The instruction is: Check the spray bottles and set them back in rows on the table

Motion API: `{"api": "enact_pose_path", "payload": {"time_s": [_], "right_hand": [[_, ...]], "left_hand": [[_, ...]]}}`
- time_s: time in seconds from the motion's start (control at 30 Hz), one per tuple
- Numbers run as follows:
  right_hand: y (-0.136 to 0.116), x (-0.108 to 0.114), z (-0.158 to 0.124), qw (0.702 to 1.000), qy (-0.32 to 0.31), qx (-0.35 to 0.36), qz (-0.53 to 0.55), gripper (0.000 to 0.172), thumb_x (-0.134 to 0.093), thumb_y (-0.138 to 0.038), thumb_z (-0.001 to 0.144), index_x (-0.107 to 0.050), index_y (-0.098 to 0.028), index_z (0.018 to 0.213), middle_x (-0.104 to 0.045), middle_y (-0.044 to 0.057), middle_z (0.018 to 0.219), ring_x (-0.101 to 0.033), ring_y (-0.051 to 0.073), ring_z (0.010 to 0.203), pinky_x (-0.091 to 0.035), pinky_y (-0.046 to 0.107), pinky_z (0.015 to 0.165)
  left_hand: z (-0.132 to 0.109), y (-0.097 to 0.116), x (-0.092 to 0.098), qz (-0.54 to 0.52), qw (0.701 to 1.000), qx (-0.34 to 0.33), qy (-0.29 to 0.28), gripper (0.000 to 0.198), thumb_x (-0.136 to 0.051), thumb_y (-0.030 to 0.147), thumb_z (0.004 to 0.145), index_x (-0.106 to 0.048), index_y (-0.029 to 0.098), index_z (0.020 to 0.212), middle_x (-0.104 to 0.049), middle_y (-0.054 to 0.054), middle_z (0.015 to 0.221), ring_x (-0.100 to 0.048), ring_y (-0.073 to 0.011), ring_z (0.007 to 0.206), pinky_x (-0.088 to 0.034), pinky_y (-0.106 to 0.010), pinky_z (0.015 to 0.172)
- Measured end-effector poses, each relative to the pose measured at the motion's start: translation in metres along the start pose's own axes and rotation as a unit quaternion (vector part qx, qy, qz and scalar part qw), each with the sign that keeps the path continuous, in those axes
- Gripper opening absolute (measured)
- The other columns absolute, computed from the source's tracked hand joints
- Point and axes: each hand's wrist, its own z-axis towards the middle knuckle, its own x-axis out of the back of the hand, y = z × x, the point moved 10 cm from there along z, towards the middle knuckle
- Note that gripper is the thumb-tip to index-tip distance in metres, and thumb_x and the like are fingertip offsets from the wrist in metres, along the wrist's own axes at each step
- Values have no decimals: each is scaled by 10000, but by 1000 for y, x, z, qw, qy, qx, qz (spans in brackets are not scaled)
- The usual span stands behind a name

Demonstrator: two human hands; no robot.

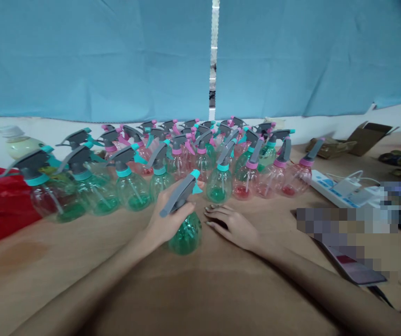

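My left hand is wrapped round the neck of a green spray bottle with a grey and turquoise trigger head, at the middle of the table. The bottle leans slightly, its nozzle pointing away to the right. Just right of it, my right hand rests on the tabletop with fingers stretched out and nothing in them. Beyond both hands stand rows of similar bottles, such as a green spray bottle with a turquoise collar and a pink spray bottle with a pink collar.
A red plastic bag lies at the left, with a white-capped bottle behind it. On the right are a white power strip, a phone partly pixelated, and an open cardboard box. A blue sheet covers the wall behind.
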Motion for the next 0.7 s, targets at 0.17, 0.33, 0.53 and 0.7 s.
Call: {"api": "enact_pose_path", "payload": {"time_s": [0.17,0.33,0.53,0.7], "right_hand": [[1,-1,0,1000,-4,0,0,304,-470,-292,935,-604,-192,1189,-651,74,1196,-540,202,1192,-423,425,1039],[1,-2,0,1000,-2,1,3,301,-470,-291,934,-601,-212,1194,-654,64,1191,-540,203,1194,-426,432,1035],[2,-2,0,1000,-7,-3,-1,305,-470,-295,936,-606,-190,1188,-655,71,1191,-533,202,1201,-415,420,1048],[2,-2,0,1000,-2,3,4,302,-465,-297,938,-607,-203,1187,-659,72,1182,-537,205,1197,-415,429,1047]], "left_hand": [[-1,-2,6,-13,999,-7,40,169,-554,267,738,-624,200,877,-594,4,682,-563,-163,615,-464,-298,584],[0,-2,3,-52,998,3,25,241,-562,250,733,-615,189,960,-653,-27,785,-630,-188,705,-509,-322,652],[1,3,-3,-108,994,9,-3,350,-552,201,732,-611,206,1077,-657,-62,1043,-663,-200,841,-515,-365,807],[2,2,-3,-92,996,9,-6,319,-561,240,757,-629,209,1066,-666,-54,987,-645,-194,781,-515,-370,777]]}}
